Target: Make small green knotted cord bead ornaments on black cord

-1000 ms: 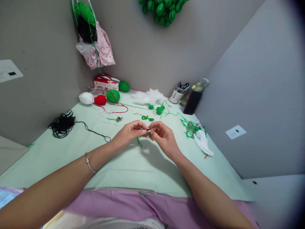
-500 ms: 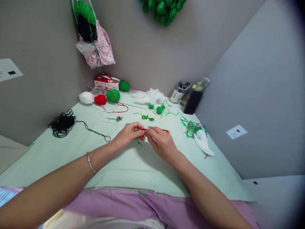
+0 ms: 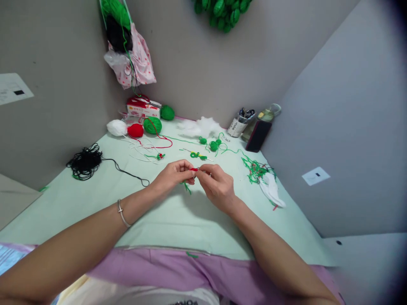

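Note:
My left hand (image 3: 176, 173) is closed in a pinch on a small red yarn piece (image 3: 193, 169). Below those fingers hang green yarn ends (image 3: 187, 187); whether they join the red piece is hidden. My right hand (image 3: 217, 184) meets it from the other side, thumb and forefinger pressed together at the red piece's edge. Whatever lies in that pinch is too small and covered to name. Just beyond both hands, a green knitted piece (image 3: 197, 156) lies beside a thin metal-tipped tool with a yellow grip.
Black yarn (image 3: 85, 162) lies at left. White (image 3: 117, 127), red (image 3: 135, 130) and green yarn balls (image 3: 153, 126) sit behind it. White stuffing (image 3: 202, 127), a pen cup (image 3: 237, 125) and a phone (image 3: 258, 136) stand along the back. Yarn scraps (image 3: 255, 170) and a white cloth (image 3: 271, 190) lie right.
The right hand has turned slightly, its fingertips shifting a little up. Orange-handled scissors seen behind it before are now hidden. The view has shifted slightly; the left hand keeps its pinch.

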### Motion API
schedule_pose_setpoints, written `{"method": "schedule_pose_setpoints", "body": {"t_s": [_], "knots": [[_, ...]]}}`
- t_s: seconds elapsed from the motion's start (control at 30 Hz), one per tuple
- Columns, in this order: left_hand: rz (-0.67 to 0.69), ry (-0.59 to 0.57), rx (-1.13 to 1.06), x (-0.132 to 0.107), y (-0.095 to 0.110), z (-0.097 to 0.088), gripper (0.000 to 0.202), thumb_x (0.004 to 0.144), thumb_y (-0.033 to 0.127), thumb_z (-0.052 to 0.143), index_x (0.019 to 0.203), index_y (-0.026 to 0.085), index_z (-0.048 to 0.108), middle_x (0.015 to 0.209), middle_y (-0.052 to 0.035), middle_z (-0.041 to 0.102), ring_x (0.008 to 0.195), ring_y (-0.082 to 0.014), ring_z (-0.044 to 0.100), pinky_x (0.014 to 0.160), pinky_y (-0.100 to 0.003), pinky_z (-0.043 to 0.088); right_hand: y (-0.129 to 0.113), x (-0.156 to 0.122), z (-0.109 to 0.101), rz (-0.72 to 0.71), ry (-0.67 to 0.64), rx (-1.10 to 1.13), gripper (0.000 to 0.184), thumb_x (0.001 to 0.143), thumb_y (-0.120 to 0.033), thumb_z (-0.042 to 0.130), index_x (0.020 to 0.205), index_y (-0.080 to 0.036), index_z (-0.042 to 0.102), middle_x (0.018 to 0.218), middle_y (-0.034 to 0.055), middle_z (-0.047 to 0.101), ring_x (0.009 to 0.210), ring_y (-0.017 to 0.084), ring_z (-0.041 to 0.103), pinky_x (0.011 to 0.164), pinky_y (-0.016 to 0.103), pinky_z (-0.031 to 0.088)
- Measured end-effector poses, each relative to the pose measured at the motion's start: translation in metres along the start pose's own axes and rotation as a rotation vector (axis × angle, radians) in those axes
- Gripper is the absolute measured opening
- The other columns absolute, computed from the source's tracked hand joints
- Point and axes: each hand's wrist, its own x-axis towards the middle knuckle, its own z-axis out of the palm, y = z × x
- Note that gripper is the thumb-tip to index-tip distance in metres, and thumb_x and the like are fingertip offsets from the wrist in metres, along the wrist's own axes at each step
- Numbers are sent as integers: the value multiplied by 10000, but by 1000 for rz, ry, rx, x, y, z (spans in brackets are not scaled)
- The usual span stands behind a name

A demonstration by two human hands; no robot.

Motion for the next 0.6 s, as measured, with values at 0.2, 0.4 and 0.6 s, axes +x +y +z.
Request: {"method": "schedule_pose_setpoints", "body": {"t_s": [0.2,0.4,0.6], "knots": [[34,139,116,7,-10,-5,217,678,279,739,743,165,566,648,43,551,590,-116,594,613,-254,434,-15,5,-8,102,8,293,198,963,-243,491,903,-248,679,962,87,700,824,169,640,723,307,501],[72,134,139,8,-7,-6,197,707,275,707,778,167,559,704,37,582,621,-114,617,651,-257,469,-15,16,-22,502,-126,1015,188,966,-383,518,899,-209,539,818,41,681,614,124,620,528,255,462],[108,317,154,18,-9,-21,224,682,271,725,752,175,535,661,53,539,603,-123,626,600,-240,448,-24,15,-50,439,-189,1156,177,932,-354,589,829,-210,581,618,-11,608,471,98,520,468,251,437]]}}
